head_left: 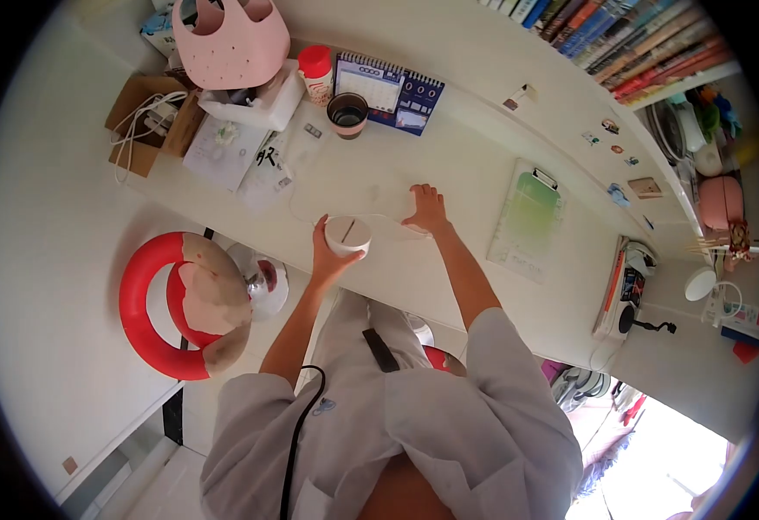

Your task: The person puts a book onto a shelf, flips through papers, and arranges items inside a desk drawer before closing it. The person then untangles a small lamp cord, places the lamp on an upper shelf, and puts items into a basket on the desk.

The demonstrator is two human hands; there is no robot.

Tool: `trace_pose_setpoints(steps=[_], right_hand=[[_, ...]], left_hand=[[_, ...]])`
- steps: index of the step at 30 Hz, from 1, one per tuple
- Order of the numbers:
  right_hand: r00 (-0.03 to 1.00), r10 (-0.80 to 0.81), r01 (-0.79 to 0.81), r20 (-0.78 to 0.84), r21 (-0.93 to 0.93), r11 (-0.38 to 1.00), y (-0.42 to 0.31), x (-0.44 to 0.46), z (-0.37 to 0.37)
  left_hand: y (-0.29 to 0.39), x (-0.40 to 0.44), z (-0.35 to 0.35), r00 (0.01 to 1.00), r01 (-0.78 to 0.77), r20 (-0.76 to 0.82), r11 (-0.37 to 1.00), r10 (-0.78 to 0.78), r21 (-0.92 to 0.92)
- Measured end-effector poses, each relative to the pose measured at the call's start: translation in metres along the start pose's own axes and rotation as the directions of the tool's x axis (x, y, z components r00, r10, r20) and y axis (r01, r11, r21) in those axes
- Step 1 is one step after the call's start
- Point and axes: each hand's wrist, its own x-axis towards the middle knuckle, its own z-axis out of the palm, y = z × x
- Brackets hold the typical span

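My left hand (332,258) is wrapped round a white round object (347,234) at the desk's front edge, with a thin dark slot or stick across its top. To its right, my right hand (427,211) has its fingers spread over the white desk (449,165), close to a pale, flat item (404,230) partly under the palm. I cannot make out what that item is. A thin white cable runs across the desk between the two hands.
Behind my hands stand a dark cup (347,115), a red-lidded bottle (316,74) and a desk calendar (388,91). A green clipboard (531,212) lies to the right. At the left are papers (223,152), a cardboard box (141,117) and a red ring-shaped seat (141,321).
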Motion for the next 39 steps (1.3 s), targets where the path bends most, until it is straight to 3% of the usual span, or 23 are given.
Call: trace_pose_setpoints(steps=[5,9,13,14,15,16,19,21,23,25,27,28,29,31,32,34,35,37,39], right_hand=[[0.984,0.044,-0.032,0.17,-0.072,0.997,-0.004,0.009,0.0],[0.944,0.167,-0.168,0.283,-0.022,0.986,0.003,0.012,0.003],[0.963,0.202,-0.216,0.176,0.061,0.974,0.003,0.0,0.01],[0.971,0.214,-0.231,0.104,0.199,0.952,0.001,0.002,0.014],[0.972,0.234,-0.232,0.035,0.333,0.914,0.0,0.002,0.016],[0.97,0.239,-0.239,0.04,0.332,0.913,0.0,0.001,0.017],[0.981,0.178,-0.189,0.079,0.172,0.967,-0.012,0.004,0.01],[0.983,0.15,-0.147,0.108,-0.028,0.989,-0.019,0.001,0.006],[0.989,0.114,-0.11,0.097,-0.042,0.993,-0.021,-0.006,0.004],[0.994,0.074,-0.069,0.084,-0.058,0.996,-0.018,-0.012,0.009],[0.994,0.091,-0.087,0.053,-0.071,0.994,-0.016,-0.014,0.017],[0.995,0.087,-0.082,0.054,-0.074,0.994,-0.016,-0.012,0.017],[0.989,0.119,-0.113,0.084,-0.074,0.991,-0.016,-0.009,0.017],[0.982,0.148,-0.14,0.116,-0.077,0.987,-0.013,-0.006,0.022],[0.976,0.167,-0.158,0.138,-0.073,0.985,-0.011,-0.004,0.025],[0.969,0.185,-0.175,0.164,-0.073,0.982,-0.006,-0.005,0.023],[0.964,0.181,-0.174,0.196,-0.05,0.983,-0.002,-0.007,0.018],[0.958,0.175,-0.174,0.229,-0.024,0.985,0.014,-0.012,0.02],[0.969,0.07,-0.146,0.238,0.322,0.936,0.047,-0.02,0.026]], left_hand=[[0.001,-0.006,0.004,0.994,0.089,0.041,0.971,-0.101,0.221],[-0.001,-0.006,0.008,0.997,-0.018,0.072,0.963,-0.001,0.268],[-0.008,-0.008,0.007,0.991,-0.097,0.116,0.939,0.062,0.329],[-0.01,-0.008,0.006,0.991,-0.102,0.12,0.939,0.065,0.329],[-0.009,-0.008,0.005,0.993,-0.019,0.112,0.919,-0.027,0.394],[-0.008,-0.013,0.004,0.987,0.065,0.1,0.887,-0.124,0.457],[-0.001,-0.019,-0.004,0.992,0.063,0.055,0.807,-0.117,0.587],[-0.007,-0.023,-0.007,0.999,0.044,-0.007,0.853,-0.048,0.52],[-0.013,-0.032,-0.004,0.997,0.019,-0.079,0.894,0.018,0.448],[-0.015,-0.05,0.006,0.965,0.03,-0.23,0.814,0.129,0.58],[-0.016,-0.066,0.024,0.987,0.142,-0.103,0.965,-0.122,0.22],[-0.016,-0.065,0.034,0.948,0.272,0.154,0.961,-0.277,0.055],[-0.016,-0.065,0.047,0.832,0.428,0.42,0.901,-0.362,-0.073],[-0.002,-0.064,0.085,0.823,0.55,0.323,0.798,-0.467,-0.248],[-0.001,-0.056,0.094,0.825,0.549,0.32,0.797,-0.467,-0.252],[-0.007,-0.039,0.108,0.737,0.654,0.291,0.534,-0.611,-0.535],[-0.005,-0.035,0.11,0.69,0.706,0.284,0.534,-0.665,-0.466],[0.006,-0.035,0.105,0.697,0.705,0.31,0.537,-0.647,-0.465],[0.012,-0.037,0.096,0.706,0.7,0.333,0.543,-0.625,-0.465]])
